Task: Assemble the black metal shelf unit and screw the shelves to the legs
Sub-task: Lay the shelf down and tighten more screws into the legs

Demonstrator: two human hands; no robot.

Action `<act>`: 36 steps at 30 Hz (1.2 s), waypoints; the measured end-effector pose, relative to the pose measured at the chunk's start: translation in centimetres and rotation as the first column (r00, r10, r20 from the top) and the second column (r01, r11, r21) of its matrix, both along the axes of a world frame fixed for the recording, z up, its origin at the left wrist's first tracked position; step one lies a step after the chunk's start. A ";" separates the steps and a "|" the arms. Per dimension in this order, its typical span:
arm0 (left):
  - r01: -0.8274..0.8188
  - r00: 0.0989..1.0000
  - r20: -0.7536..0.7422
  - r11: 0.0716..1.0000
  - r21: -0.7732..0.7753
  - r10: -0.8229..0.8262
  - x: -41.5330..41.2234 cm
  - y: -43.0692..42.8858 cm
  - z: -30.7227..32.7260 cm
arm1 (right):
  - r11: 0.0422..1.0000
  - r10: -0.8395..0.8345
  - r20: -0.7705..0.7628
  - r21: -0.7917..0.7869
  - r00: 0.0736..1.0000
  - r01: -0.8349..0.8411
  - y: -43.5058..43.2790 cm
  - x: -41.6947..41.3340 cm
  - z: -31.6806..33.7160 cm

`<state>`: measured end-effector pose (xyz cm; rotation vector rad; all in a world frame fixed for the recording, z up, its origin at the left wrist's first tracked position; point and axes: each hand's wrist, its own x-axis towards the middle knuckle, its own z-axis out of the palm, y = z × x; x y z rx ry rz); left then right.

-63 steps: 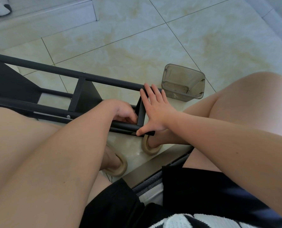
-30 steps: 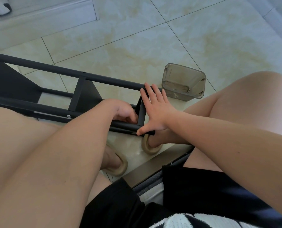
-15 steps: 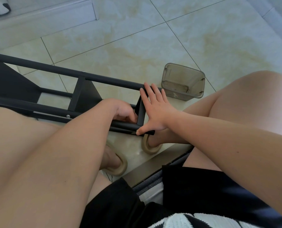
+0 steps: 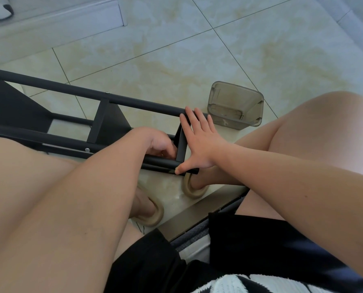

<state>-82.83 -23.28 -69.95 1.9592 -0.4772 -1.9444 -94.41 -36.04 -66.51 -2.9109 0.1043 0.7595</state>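
Head view, looking down between the knees. The black metal shelf unit (image 4: 70, 89) lies on its side on the tiled floor (image 4: 155, 60), its long legs running in from the left edge to a spot just in front of the feet.

The right hand (image 4: 199, 142) is flat against the end shelf (image 4: 181, 144), the last panel at the unit's right-hand end. Its fingers (image 4: 194, 119) are straight and a little fanned, with the tips up at the far leg. The thumb (image 4: 181, 169) is stretched wide and presses on the near leg (image 4: 60, 139). It grips nothing, just an open palm pushing on the metal.

The left hand (image 4: 157, 140) is tucked inside the frame, hard up against the other face of that end shelf. Its fingers are curled under, knuckles up. A small brassy glint shows at the fingertips, but I cannot tell whether they pinch anything. A silver screw head (image 4: 87, 149) sits on the near leg further left.

A smoky clear plastic tub (image 4: 235, 106) stands on the floor just beyond the right hand, close to the unit's end. Beige sandals (image 4: 153, 216) are on both feet below the frame.
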 end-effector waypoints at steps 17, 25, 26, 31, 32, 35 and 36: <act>-0.052 0.997 -0.052 0.999 -0.007 0.051 -0.1 0.1 -0.2 | 1.000 0.001 0.035 -0.012 0.999 -0.001 0.1 -0.2 0.0; -0.036 0.997 -0.071 0.999 0.018 0.037 -0.1 -0.1 0.1 | 1.000 0.006 0.030 -0.004 1.000 -0.006 0.1 -0.2 0.0; -0.041 0.997 -0.065 0.999 0.013 0.042 -0.1 -0.2 0.1 | 1.000 0.005 0.030 -0.003 1.000 -0.005 0.1 -0.2 0.0; -0.081 0.995 -0.054 0.997 -0.004 0.080 -0.1 -0.1 -0.1 | 1.000 0.001 0.034 -0.005 0.999 -0.001 0.0 -0.2 -0.1; -0.087 0.995 -0.054 0.996 -0.012 0.086 -0.1 -0.1 -0.2 | 1.000 0.001 0.035 -0.003 0.999 -0.001 0.0 -0.2 -0.2; -0.113 0.992 -0.056 0.993 -0.039 0.111 -0.1 0.1 -0.5 | 1.000 0.003 0.038 -0.001 0.999 -0.003 0.0 -0.2 -0.2; -0.120 0.991 -0.057 0.992 -0.043 0.117 -0.1 0.1 -0.6 | 1.000 0.004 0.038 -0.003 0.999 -0.004 0.0 -0.2 -0.3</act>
